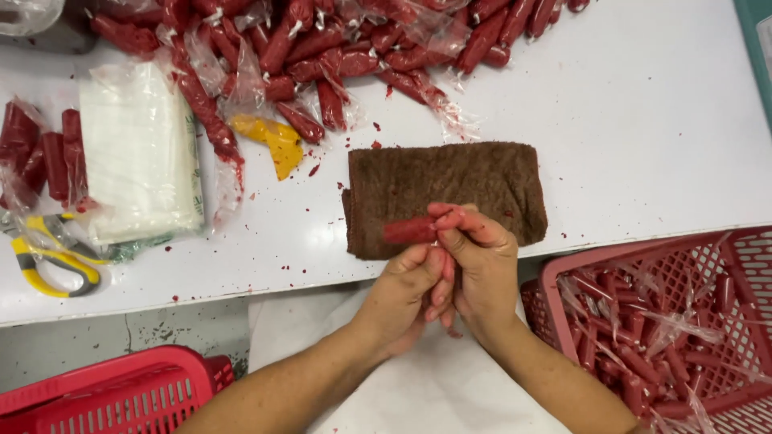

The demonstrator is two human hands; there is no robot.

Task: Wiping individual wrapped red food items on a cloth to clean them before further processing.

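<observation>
Both hands, left hand and right hand, close their grip on a red sausage jutting toward nine o'clock above the brown towel.

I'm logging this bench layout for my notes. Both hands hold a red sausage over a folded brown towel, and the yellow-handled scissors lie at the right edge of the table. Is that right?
Not quite. The scissors lie at the left edge of the table, not the right, as the head view shows. The rest stands: the left hand and right hand hold a red sausage over the folded brown towel.
</observation>
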